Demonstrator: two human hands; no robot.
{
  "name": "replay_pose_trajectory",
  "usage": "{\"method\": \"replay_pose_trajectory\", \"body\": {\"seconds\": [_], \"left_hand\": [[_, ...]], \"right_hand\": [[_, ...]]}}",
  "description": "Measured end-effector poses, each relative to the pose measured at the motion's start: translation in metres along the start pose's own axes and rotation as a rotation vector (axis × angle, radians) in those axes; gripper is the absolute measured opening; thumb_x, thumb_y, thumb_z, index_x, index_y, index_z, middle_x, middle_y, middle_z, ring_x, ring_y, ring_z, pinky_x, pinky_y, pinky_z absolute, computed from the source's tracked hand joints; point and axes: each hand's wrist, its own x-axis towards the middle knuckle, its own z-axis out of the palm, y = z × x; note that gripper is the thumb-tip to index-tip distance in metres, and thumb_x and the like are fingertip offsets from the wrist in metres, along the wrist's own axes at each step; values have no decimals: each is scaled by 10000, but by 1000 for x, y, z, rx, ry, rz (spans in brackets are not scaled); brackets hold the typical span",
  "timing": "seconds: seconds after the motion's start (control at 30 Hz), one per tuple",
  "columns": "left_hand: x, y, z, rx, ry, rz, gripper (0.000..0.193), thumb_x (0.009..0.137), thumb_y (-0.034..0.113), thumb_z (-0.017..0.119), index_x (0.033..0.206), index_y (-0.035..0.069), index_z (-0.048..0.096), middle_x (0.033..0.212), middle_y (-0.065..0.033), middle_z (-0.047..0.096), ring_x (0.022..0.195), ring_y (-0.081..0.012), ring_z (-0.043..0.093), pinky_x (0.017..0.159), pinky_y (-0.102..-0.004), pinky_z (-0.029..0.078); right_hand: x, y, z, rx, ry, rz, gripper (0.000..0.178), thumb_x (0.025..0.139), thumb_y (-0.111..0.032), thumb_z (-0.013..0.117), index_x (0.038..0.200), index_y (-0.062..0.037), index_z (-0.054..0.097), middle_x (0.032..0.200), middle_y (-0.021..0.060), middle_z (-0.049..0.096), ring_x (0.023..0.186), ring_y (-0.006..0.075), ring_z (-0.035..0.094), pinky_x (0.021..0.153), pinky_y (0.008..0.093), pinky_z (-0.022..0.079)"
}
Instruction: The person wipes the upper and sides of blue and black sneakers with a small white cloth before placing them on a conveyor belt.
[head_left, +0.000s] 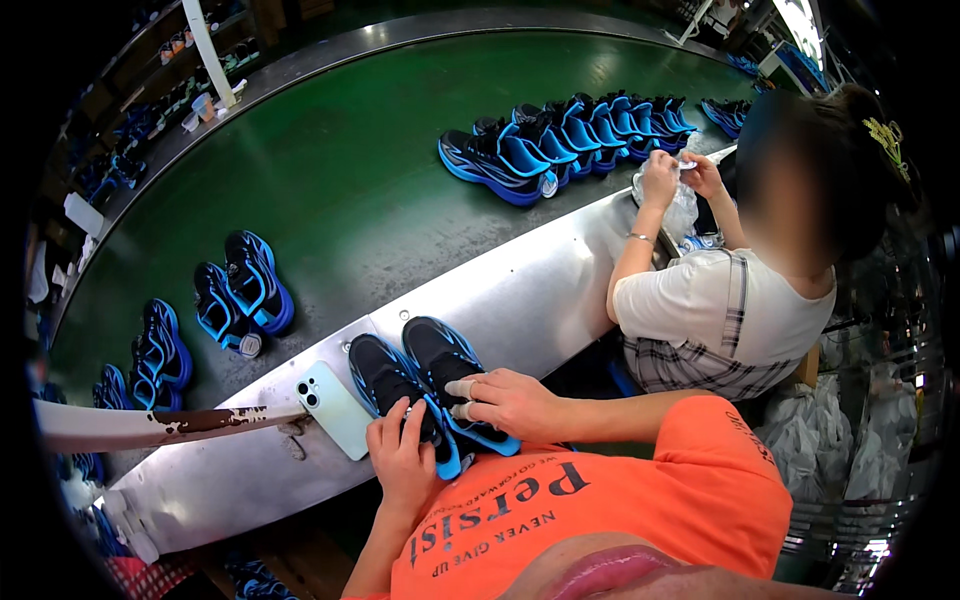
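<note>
A pair of black-and-blue sneakers lies side by side on the metal ledge in front of me, toes pointing away. My left hand [404, 458] has its fingers bent over the laces and opening of the left sneaker [382, 368], gripping it. On the right sneaker [437, 345], my right hand [512, 402] comes in from the right, fingers curled onto the tongue area. Pale covers sit on some of its fingertips. What lies beneath the fingers is hidden. A light green phone [338, 412] rests on the ledge just left of the pair.
Beyond the metal ledge [480, 290] runs a green conveyor belt [350, 140]. A long row of sneakers [570, 140] stands at its right, and another pair [243, 290] at left. A co-worker [730, 300] sits to my right, handling clear plastic. A worn white bar [170, 424] juts in from the left.
</note>
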Motion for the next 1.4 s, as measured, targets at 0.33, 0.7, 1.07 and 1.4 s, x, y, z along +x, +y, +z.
{"method": "replay_pose_trajectory", "body": {"seconds": [0.33, 0.7, 1.07, 1.4], "left_hand": [[41, 10, -20, -225, -96, -164, 152, 757, 84, 720, 882, 24, 659, 877, -118, 567, 848, -291, 571, 727, -367, 455], [36, 21, -11, -217, -82, -107, 131, 743, 3, 707, 862, 13, 655, 858, -95, 565, 822, -263, 569, 706, -328, 454], [39, 36, -6, 14, -273, -22, 122, 803, -7, 618, 919, 21, 643, 964, -101, 565, 885, -292, 519, 776, -367, 440], [26, 28, 1, -238, -125, -212, 257, 816, 6, 642, 1071, 34, 627, 1083, -127, 535, 933, -295, 556, 842, -359, 447]], "right_hand": [[18, 21, -45, 419, -229, 195, 283, 833, -135, 680, 1109, -185, 716, 947, 102, 535, 938, 264, 533, 851, 338, 449], [5, 19, -40, 362, -31, 194, 217, 763, -184, 727, 979, -158, 712, 796, 63, 516, 804, 265, 541, 686, 371, 454], [2, 24, -42, 407, -156, 293, 250, 776, -232, 709, 1012, -148, 701, 790, 98, 512, 821, 278, 557, 708, 348, 460], [2, 22, -36, 408, -139, 342, 248, 747, -256, 735, 973, -160, 704, 857, 94, 531, 862, 284, 574, 727, 378, 480]]}}
